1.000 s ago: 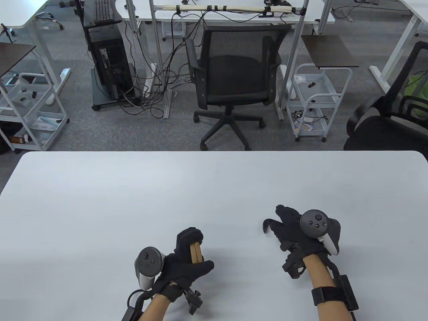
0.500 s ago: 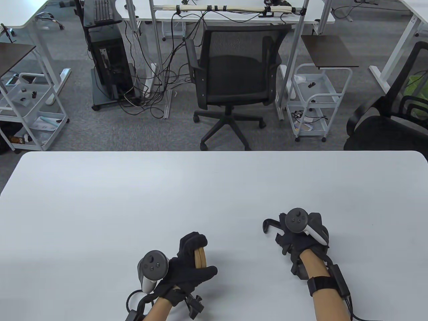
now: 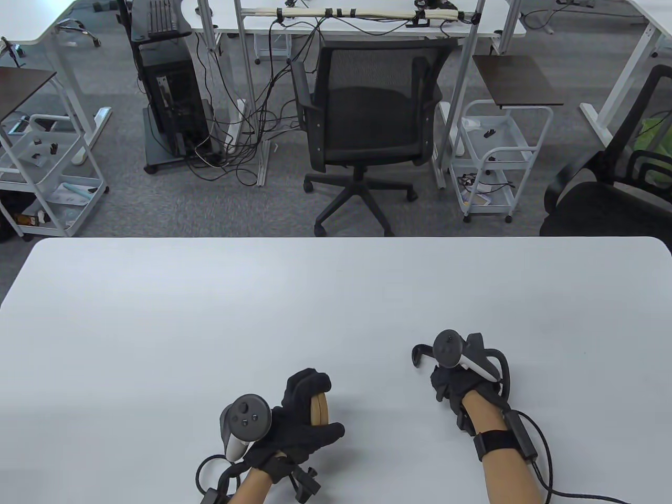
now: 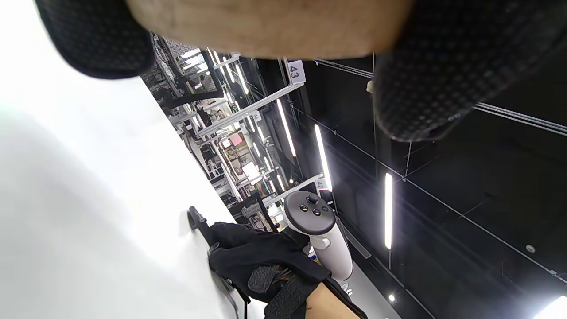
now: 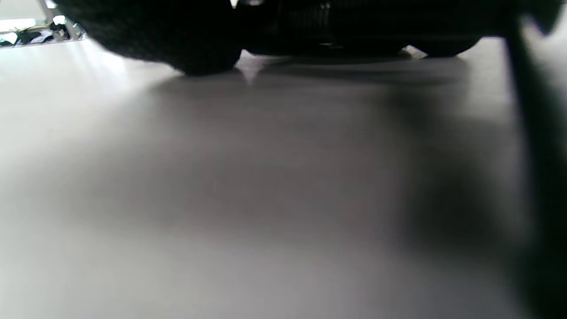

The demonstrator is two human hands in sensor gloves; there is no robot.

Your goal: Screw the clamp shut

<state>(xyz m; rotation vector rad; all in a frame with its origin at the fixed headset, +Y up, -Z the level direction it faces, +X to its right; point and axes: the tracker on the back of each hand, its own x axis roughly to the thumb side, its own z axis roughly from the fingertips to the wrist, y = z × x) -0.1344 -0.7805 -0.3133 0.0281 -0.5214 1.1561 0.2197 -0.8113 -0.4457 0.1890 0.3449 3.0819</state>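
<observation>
My left hand [image 3: 326,405] grips a small stack of flat, light wooden pieces [image 3: 318,410] on edge, just above the white table [image 3: 210,315]. The wood fills the top of the left wrist view [image 4: 266,26] between fingers and thumb. My right hand [image 3: 445,379] is curled over a black clamp on the table at the right. Only the clamp's hooked end [image 3: 418,355] sticks out to the left of the hand. The left wrist view shows this hand [image 4: 261,261] and the clamp's end [image 4: 195,219]. The right wrist view is dark and blurred, close to the tabletop.
The table's far edge [image 3: 336,239] faces a black office chair [image 3: 367,121]. A white cart [image 3: 496,157] stands on the floor to its right. Cables run from both wrists off the near edge.
My right hand has drawn back and curled from flat into a fist over the clamp, its tracker swinging left. My left hand has drifted slightly right and nearer with the wood.
</observation>
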